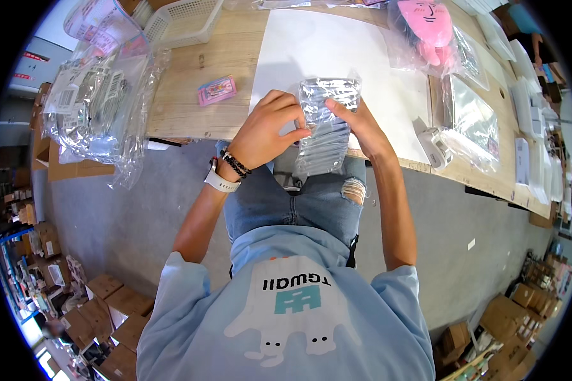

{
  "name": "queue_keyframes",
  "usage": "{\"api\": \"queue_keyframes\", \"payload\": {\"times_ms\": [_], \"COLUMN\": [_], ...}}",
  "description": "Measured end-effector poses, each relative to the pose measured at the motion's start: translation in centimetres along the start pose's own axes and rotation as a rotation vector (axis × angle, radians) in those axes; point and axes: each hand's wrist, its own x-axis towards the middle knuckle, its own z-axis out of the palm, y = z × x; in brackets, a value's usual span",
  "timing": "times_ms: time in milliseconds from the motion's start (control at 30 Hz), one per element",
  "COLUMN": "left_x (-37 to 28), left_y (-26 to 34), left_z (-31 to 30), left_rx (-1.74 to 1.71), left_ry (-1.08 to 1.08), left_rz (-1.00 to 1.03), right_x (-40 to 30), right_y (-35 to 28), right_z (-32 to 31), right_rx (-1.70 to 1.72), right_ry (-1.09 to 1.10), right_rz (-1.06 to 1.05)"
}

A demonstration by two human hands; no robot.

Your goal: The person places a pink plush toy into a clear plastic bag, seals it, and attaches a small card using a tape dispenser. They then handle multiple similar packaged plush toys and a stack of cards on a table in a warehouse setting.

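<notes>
A clear plastic bag packed with a row of thin grey items (325,143) hangs over the front edge of the wooden table. What the items are I cannot tell through the shiny film. My right hand (357,121) grips the bag from its right side, thumb across the front. At the bag's left edge is my left hand (276,121), thumb and forefinger pinched together against the film. A large white sheet (310,47) lies on the table beneath. To the left of it, a small pink printed packet (217,90) rests on bare wood.
Bulky clear bags of labelled packets (93,100) sit at the table's left end, near a white perforated basket (183,24). A bagged pink plush toy (426,28), a white handheld device (436,147) and clear plastic sleeves (472,112) lie rightward. Cardboard boxes (119,300) stand behind.
</notes>
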Motion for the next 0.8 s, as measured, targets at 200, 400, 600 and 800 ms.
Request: {"api": "queue_keyframes", "payload": {"times_ms": [200,400,600,800], "left_x": [0.7,0.5,-0.5,0.2], "left_y": [0.7,0.9,0.6,0.6], "left_z": [-0.4,-0.1,0.8,0.8], "left_rx": [0.051,0.136,0.078,0.076], "left_ry": [0.001,0.039,0.159,0.197], "left_rz": [0.010,0.076,-0.106,-0.120], "right_x": [0.4,1.7,2.0,2.7], "right_y": [-0.2,1.1,1.5,3.7], "right_z": [0.5,-0.1,0.7,0.4], "right_rx": [-0.007,0.095,0.028,-0.078], "right_ry": [0.139,0.104,0.161,0.309], "right_rz": [0.062,0.166,0.110,-0.003]}}
